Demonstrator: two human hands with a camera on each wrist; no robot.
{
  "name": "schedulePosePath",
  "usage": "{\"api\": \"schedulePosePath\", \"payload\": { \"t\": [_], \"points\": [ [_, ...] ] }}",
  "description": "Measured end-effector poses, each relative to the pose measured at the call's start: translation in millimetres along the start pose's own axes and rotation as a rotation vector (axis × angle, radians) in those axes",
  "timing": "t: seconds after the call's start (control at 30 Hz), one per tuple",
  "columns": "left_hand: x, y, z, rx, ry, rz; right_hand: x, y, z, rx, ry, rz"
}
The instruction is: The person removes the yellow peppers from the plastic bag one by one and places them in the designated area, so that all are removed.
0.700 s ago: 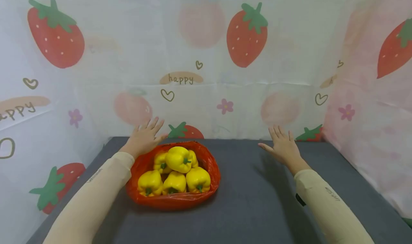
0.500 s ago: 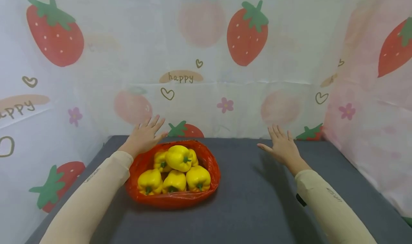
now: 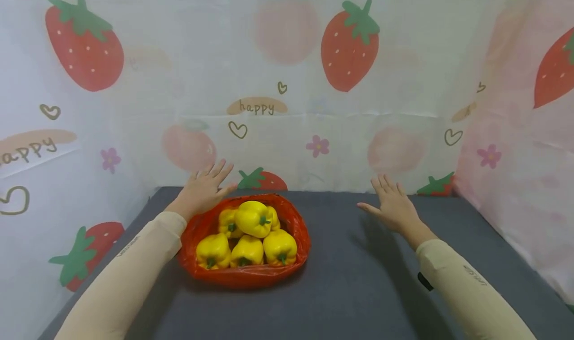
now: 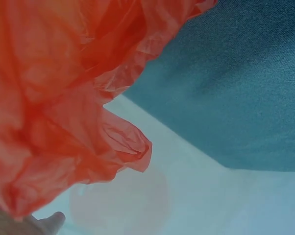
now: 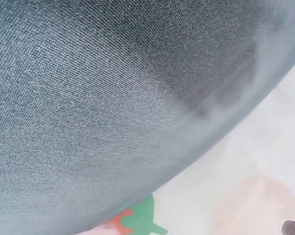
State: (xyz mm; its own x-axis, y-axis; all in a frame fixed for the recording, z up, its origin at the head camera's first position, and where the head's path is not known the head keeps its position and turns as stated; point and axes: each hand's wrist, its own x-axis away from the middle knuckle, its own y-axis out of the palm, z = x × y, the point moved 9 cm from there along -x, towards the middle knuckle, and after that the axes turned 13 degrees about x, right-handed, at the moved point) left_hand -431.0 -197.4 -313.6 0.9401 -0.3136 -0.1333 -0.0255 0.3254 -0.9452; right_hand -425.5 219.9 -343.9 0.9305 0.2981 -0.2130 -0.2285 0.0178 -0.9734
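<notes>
Several yellow bell peppers [image 3: 253, 219] lie piled inside a red plastic bag [image 3: 244, 276], whose mouth is spread wide on the dark table. My left hand [image 3: 203, 193] is held with straight, spread fingers over the bag's far left rim; whether it touches the bag I cannot tell. In the left wrist view the crumpled red plastic [image 4: 64, 107] fills the upper left, with a bit of the hand at the lower left corner. To the right of the bag, my right hand [image 3: 394, 208] hovers over the table, fingers spread and holding nothing. Only its fingertips [image 5: 293, 226] show in the right wrist view.
The dark grey table [image 3: 332, 280] ends at a white cloth backdrop [image 3: 287, 150] printed with strawberries, hearts and flowers. Cloth walls also stand along the left and right sides. The right arm casts a shadow on the table.
The head view has shifted slightly, so the scene sits a little further right. Both hands keep nearly the same pose, and the bag and peppers stay where they were.
</notes>
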Motion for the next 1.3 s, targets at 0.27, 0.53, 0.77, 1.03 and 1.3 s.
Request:
{"api": "schedulePosePath", "payload": {
  "t": [0.27, 0.53, 0.77, 1.03, 1.3],
  "points": [
    [6.0, 1.8, -1.6, 0.025, -0.005, -0.011, 2.9, -1, -9, -0.001, -0.022, 0.013],
    [14.5, -3.1, -0.3, 0.037, 0.003, -0.012, 5.5, -2, -21, -0.01, -0.065, 0.036],
    [24.0, -9.2, -2.8, 0.066, 0.008, 0.01, 3.4, -4, -32, -0.013, -0.09, 0.034],
    [31.6, -11.0, -4.4, 0.1, 0.022, 0.006, 6.5, -7, -40, -0.022, -0.103, 0.042],
    [35.8, -19.2, -5.2, 0.14, 0.035, 0.012, 3.3, -15, -47, -0.053, -0.119, 0.076]
  ]
}}
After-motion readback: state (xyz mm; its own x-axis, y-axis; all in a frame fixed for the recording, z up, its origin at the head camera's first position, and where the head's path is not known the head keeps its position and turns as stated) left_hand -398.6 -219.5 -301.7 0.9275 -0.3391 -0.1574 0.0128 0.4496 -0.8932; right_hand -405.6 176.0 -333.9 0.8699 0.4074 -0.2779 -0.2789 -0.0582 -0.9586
